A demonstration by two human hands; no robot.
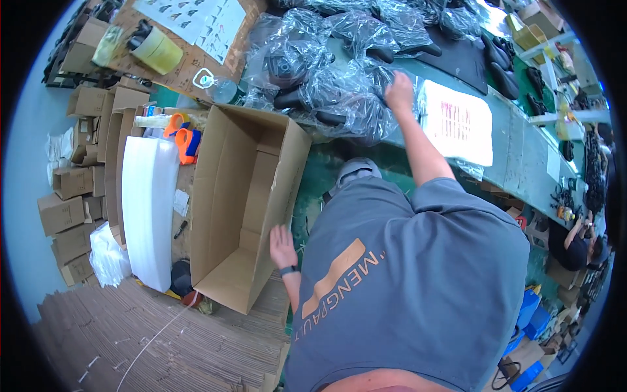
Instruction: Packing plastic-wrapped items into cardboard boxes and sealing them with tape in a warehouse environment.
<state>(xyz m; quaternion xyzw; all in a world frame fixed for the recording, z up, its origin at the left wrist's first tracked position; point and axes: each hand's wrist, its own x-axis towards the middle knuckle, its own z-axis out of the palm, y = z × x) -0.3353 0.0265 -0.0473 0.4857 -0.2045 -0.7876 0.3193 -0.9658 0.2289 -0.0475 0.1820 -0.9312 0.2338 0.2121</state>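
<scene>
My left hand [283, 247] is open, with fingers stretched out beside the right wall of an open cardboard box [296, 157]. I see bare cardboard inside that box. My right hand [400, 93] reaches forward over a heap of black bicycle saddles in clear plastic bags [353, 91] on the green workbench. Its fingers are bent onto the crinkled plastic at the heap's right edge, closed on a bagged saddle there. Just right of this hand lies a stack of white printed sheets or bags [457, 124].
Left of the box stand a roll of white foam sheet [150, 209] and orange tape dispensers [187, 145]. Flattened cardboard [163, 340] is stacked at the lower left. A yellowish bin [157, 52] and a clear bottle [222, 89] are farther back. Another person [575, 245] sits at far right.
</scene>
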